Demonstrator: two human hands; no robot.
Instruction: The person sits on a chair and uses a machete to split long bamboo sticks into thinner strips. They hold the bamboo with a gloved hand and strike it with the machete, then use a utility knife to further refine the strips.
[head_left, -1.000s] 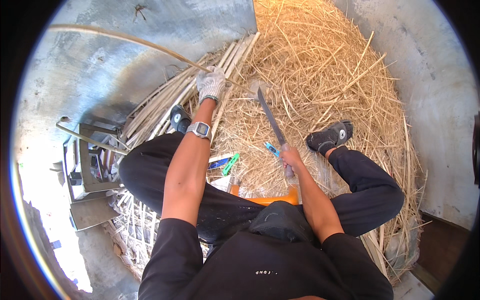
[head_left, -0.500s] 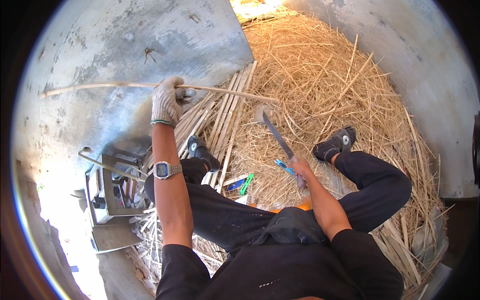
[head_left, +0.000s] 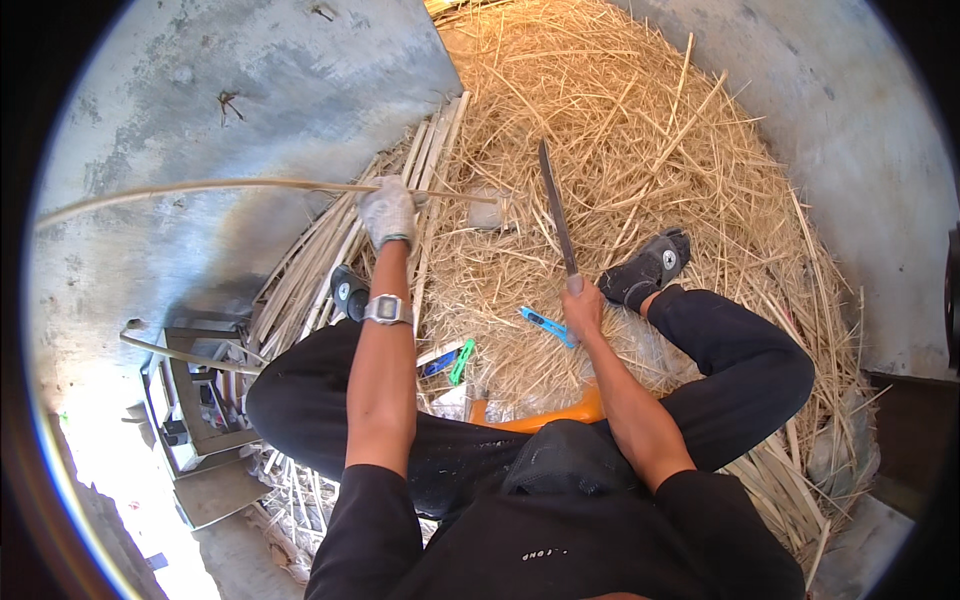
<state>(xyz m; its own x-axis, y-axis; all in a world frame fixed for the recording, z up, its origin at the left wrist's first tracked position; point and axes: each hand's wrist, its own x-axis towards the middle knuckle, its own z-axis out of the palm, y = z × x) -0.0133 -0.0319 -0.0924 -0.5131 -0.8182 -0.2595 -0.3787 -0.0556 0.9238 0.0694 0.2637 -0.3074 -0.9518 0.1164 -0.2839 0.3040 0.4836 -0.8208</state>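
Note:
My left hand (head_left: 387, 212), in a pale knit glove, is closed around a long, thin bamboo strip (head_left: 270, 184). The strip bows out to the left along the wall, and its short right end lies over a greyish block (head_left: 485, 215) amid the shavings. Bare and wrapped round its handle, my right hand (head_left: 582, 312) grips a long-bladed knife (head_left: 556, 205). The dark blade points away from me, tilted slightly left, apart from the strip. Just left of the right hand lies a light-blue utility knife (head_left: 546, 325).
Shavings (head_left: 600, 120) cover the floor ahead. Split bamboo strips (head_left: 322, 250) are stacked along the left wall (head_left: 170, 110). A green cutter (head_left: 462, 362) and an orange seat (head_left: 560, 412) are near my legs. A wooden frame (head_left: 205, 390) stands at left.
My left hand has come right and nearer with the strip, bringing its right end over the block. The knife has swung from a leftward slant to more upright, its tip away from the block.

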